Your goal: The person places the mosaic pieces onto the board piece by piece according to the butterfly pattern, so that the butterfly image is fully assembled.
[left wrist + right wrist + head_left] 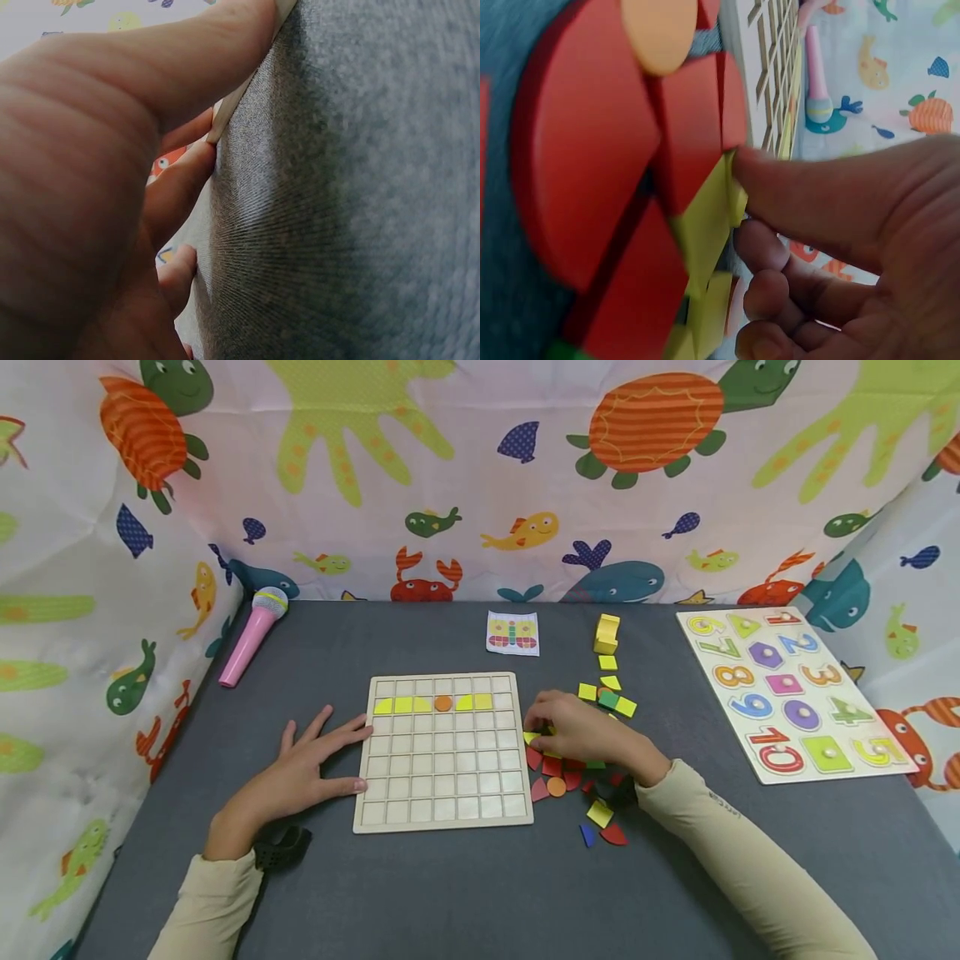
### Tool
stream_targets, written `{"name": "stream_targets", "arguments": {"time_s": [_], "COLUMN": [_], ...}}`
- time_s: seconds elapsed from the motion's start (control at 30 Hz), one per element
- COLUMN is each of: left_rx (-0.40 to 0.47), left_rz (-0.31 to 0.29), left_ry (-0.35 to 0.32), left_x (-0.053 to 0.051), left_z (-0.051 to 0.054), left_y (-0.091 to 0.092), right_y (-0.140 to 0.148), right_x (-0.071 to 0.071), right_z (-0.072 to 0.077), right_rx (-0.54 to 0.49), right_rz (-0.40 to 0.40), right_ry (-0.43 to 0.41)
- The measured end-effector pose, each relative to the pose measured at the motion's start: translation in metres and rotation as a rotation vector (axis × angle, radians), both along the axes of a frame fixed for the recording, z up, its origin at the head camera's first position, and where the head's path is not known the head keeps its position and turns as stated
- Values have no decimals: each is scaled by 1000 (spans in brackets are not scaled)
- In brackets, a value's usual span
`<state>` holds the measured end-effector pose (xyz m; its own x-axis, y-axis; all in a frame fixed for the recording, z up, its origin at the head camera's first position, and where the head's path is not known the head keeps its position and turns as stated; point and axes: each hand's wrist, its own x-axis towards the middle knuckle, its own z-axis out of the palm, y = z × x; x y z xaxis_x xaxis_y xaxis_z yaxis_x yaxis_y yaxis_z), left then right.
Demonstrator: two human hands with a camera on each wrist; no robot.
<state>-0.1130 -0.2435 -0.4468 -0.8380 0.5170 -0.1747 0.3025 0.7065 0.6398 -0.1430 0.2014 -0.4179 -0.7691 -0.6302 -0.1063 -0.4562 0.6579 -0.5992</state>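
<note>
A wooden grid board (444, 766) has yellow pieces (402, 704) and an orange circle (443, 702) in one upper row. My left hand (300, 777), fingers spread, touches the board's left edge; in the left wrist view the thumb and fingers of that hand (180, 142) lie along the edge. Just off the board's right side, my right hand (581, 727) is over a pile of coloured pieces. In the right wrist view its thumb and index finger (750, 191) pinch a thin yellow piece (736, 196), beside red pieces (592, 142) and other yellow ones. The other fingers are curled.
A small pattern card (513, 633) lies behind the board, with stacked yellow blocks (607, 634) to its right. A pink microphone (251, 639) is at the back left, a number-and-shape puzzle (795, 693) at the right. Loose pieces (613, 834) lie near my right sleeve.
</note>
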Motion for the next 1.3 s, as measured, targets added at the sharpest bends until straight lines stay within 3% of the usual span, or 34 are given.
{"name": "stream_targets", "arguments": {"time_s": [0.17, 0.33, 0.6, 0.83, 1.07, 1.3], "left_rx": [-20, -16, 9, 22, 12, -18], "left_rz": [9, 2, -9, -11, -6, 4], "left_ry": [-5, -5, -7, -7, -5, -6], "left_x": [0, -1, -2, -1, 0, -1], "left_z": [0, -2, -3, -4, -2, -1], "left_y": [2, 2, 0, 0, -1, 1], "right_y": [-1, 2, 1, -3, -4, -1], "right_x": [-1, -3, -1, 1, -2, -12], "right_z": [-2, -1, 2, 4, 7, 19], "right_rx": [-25, -48, 45, 52, -10, -137], "right_rz": [18, -14, 23, 35, 9, -54], "right_ry": [29, -10, -17, -10, -47, 8]}}
